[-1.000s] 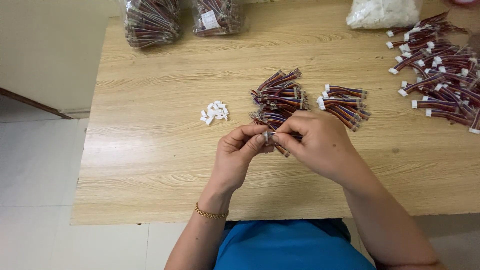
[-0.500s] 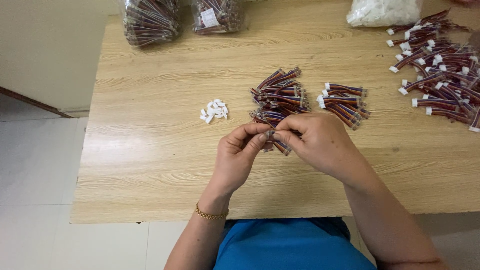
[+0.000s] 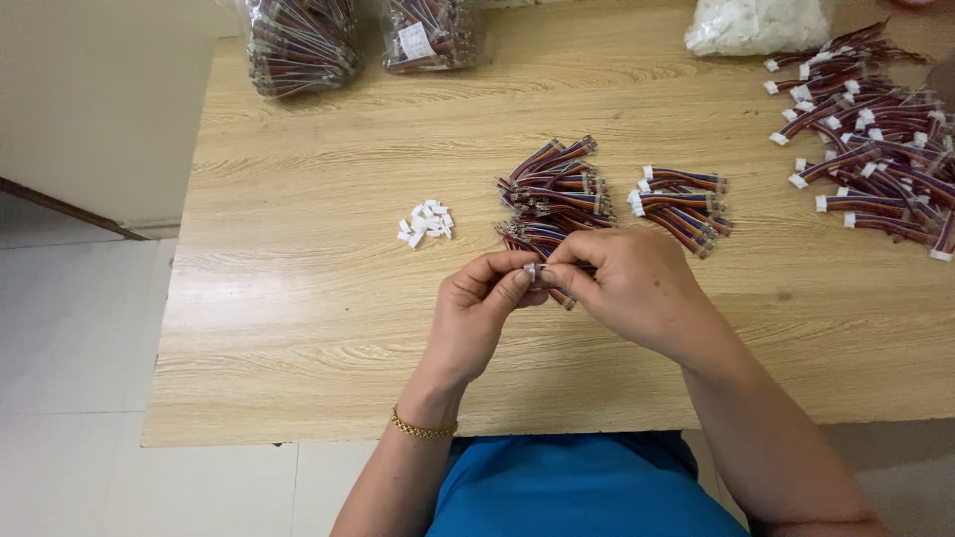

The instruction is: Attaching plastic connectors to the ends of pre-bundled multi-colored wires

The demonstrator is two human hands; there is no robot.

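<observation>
It looked like a small assembly workshop. A plain wooden table (image 3: pixel 298 328) on a tiled floor (image 3: pixel 70 328) carried heaps of short wire harnesses (image 3: pixel 875 139) at far right, bagged bundles (image 3: pixel 298 40) along the far edge, and loose white connector housings (image 3: pixel 426 222) near the middle.

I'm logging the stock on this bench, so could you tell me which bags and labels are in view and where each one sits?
Left bag: far left table edge, clear plastic, bulging with dark red-brown wire bundles.
Middle bag: right beside it, clear, same wires.
Label: small white rectangle on the middle bag.
White bag: far right edge, clear, full of white parts.
</observation>
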